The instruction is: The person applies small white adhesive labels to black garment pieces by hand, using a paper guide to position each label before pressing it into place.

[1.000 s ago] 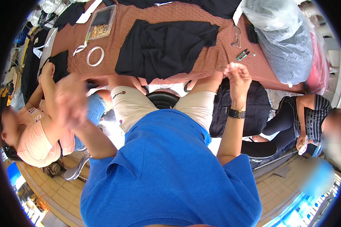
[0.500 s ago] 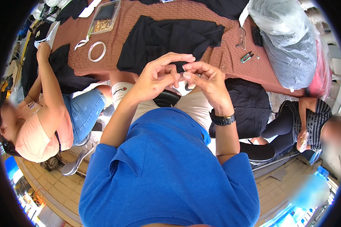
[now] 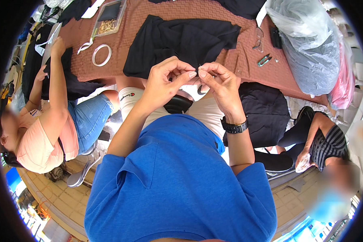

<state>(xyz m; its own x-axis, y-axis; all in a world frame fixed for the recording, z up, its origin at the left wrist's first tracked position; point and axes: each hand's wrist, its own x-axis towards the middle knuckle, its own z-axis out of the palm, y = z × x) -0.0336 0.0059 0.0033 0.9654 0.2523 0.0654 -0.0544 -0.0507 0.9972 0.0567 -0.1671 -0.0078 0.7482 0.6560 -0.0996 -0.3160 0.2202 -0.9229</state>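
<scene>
My hands are raised close together over my lap, at the near edge of the table. My right hand (image 3: 220, 82), with a black watch at its wrist, pinches a thin needle (image 3: 200, 66) whose tip sticks up between thumb and forefinger. Just beside it, my left hand (image 3: 170, 78) is closed in a pinch, thumb against forefinger; whatever is between them is too fine to make out. Beyond my hands a black cloth garment (image 3: 181, 40) lies spread on the table.
The table has a brown cloth (image 3: 246, 60). On it lie thread snips (image 3: 264, 60), eyeglasses (image 3: 258, 39), a white tape roll (image 3: 101, 55) and a clear box (image 3: 109, 20). Large plastic bags (image 3: 310, 52) stand at the right. People sit on both sides.
My fingertips have come closer together, and the needle has tipped more upright. The person at left has lifted an arm higher; the one at right has leaned over.
</scene>
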